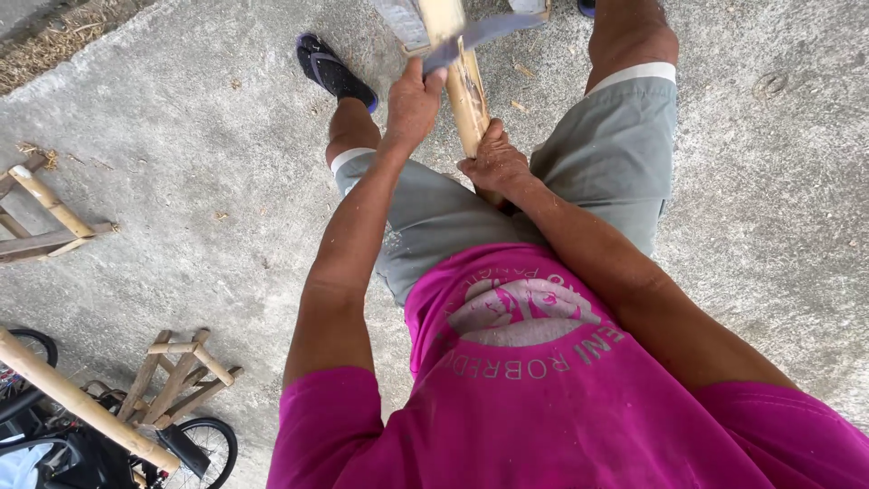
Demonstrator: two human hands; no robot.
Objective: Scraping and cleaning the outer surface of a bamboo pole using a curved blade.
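Fingers (493, 149) grip bamboo pole (468, 95); bamboo stools (181, 376) stand well apart.

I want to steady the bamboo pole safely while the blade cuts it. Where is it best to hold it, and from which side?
Probably the lower part of the bamboo pole, near the lap, where the right hand wraps it. Come from the right side: the blade, in the left hand, crosses the pole higher up, so this grip stays below the edge.

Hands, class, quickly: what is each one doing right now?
Left hand: closed on the handle of a blade.
Right hand: closed around the bamboo pole.
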